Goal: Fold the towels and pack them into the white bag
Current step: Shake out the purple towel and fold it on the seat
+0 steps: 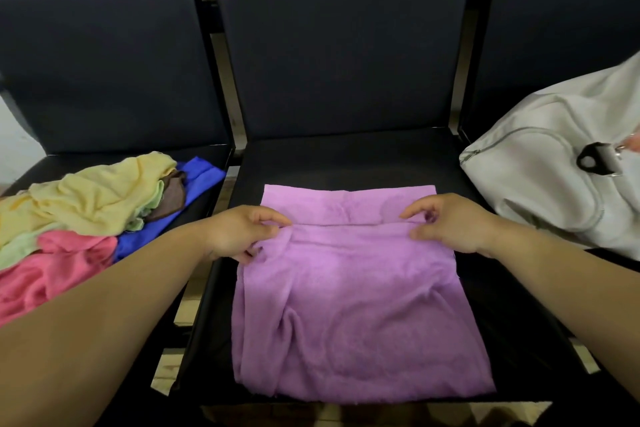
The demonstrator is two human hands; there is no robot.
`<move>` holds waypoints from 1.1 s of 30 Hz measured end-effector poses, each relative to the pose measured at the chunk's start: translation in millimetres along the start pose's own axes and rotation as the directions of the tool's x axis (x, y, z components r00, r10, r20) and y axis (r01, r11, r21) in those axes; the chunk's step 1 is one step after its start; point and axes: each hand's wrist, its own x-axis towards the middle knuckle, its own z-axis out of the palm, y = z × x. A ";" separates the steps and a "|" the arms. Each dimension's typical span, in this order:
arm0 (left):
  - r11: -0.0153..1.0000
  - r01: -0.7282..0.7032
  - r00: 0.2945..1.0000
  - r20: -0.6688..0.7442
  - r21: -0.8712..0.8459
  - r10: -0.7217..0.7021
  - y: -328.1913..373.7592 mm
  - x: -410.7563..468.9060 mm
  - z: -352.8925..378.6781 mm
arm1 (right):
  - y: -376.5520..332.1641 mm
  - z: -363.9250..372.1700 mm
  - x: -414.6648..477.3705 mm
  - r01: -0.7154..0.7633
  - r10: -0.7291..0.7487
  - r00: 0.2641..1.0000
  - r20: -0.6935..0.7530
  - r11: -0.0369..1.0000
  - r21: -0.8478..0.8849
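L hand (242, 234) & R hand (452, 224): fingers (273, 218) of each pinch the purple towel (346, 309) at its fold. It lies mid chair seat (346, 160).

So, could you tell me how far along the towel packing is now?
Early: no finished towel shows, and the white bag hides its inside. In hand: left hand and right hand pinch a fold across the purple towel on the middle seat. Left: the crumpled heap, then packing.

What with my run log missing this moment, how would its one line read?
step: folding purple towel | left hand: pinches its edge | right hand: pinches its edge | towel pile: unfolded, at left | white bag: at right
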 end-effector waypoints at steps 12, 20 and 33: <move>0.999 -0.050 0.929 -0.367 -0.006 0.044 -7.4 17.1 -10.0 | 12.7 5.5 20.8 -0.131 0.165 0.965 -0.204 0.977 0.169; 0.989 -0.115 0.861 -0.487 0.092 0.146 -1.5 28.4 -9.2 | 12.6 -10.1 24.3 -0.096 0.097 0.913 -0.396 0.995 0.022; 0.904 -0.147 0.789 -0.503 0.401 0.352 -1.2 75.8 -22.7 | 22.5 -8.4 49.2 -0.091 0.032 0.895 -0.444 0.990 -0.111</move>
